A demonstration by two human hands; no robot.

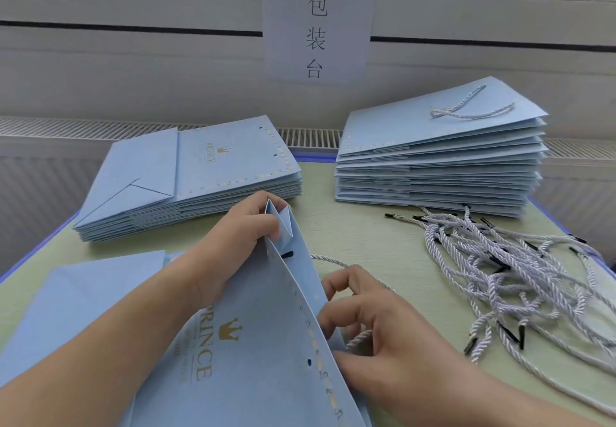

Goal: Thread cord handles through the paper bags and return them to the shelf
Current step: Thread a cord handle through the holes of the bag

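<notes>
A pale blue paper bag [260, 360] with gold PRINCE lettering lies partly opened near the table's front edge, its mouth raised. A white twisted cord [333, 261] passes through its far hole, apparently; its black tip [287, 255] shows there. Loose cords [506, 280] lie tangled at right.

Pale green table [360, 226], blue edge. On it: left stack of flat blue bags [186, 176], taller right stack [436, 166] with a cord on top, loose pile of white cords [513, 276] at right, another flat bag [80, 300] near-left.
</notes>
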